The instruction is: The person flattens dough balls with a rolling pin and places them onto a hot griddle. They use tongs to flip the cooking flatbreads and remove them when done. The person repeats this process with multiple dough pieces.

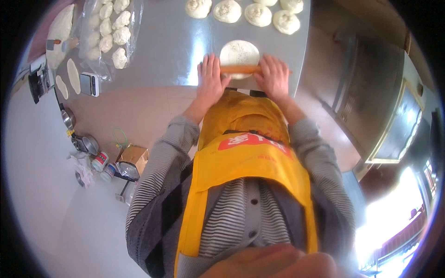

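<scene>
Under a wooden rolling pin lies a flattened round of dough, close to the near edge of the metal worktable. My left hand rests on the pin's left end, fingers stretched forward. At the other end, my right hand is laid over the pin, and its tip shows past the fingers. The pin crosses the nearer part of the dough. Beyond it sit several round dough pieces with gathered tops, among them one dough piece at the right.
At the table's left are a clear plastic bag with several dough lumps, a scale, two dough strips, a large dough slab and a scraper. A cardboard box stands lower left, a large metal appliance right.
</scene>
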Available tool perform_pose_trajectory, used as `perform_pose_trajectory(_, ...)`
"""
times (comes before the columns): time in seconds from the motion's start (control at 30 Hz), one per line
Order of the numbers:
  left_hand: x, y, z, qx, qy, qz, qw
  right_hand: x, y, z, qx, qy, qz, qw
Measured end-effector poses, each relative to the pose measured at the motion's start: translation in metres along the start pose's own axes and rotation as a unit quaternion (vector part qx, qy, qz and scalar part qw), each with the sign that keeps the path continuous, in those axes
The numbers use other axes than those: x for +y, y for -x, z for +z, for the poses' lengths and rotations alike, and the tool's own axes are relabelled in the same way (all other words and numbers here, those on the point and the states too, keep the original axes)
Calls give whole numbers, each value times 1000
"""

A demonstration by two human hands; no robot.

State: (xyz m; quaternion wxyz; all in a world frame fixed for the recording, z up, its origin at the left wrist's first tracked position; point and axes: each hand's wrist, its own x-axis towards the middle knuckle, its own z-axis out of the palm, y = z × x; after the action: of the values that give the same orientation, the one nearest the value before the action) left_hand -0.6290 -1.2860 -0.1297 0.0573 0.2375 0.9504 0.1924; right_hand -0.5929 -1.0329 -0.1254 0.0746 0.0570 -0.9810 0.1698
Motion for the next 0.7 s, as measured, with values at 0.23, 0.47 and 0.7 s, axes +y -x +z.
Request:
perform_pose_trajectory(0.23,7,-101,-18,-31,122,-22,992,6,38,-53,-46,-99,0,994)
perform_pose_trajectory(0.47,2,-142,-31,-389,412,-95,818,51,88,-120,-60,-125,116,984)
perform_pose_trajectory(0.7,-48,-53,-88,-189,282,-330,881,35,65,-115,-23,-100,142,985)
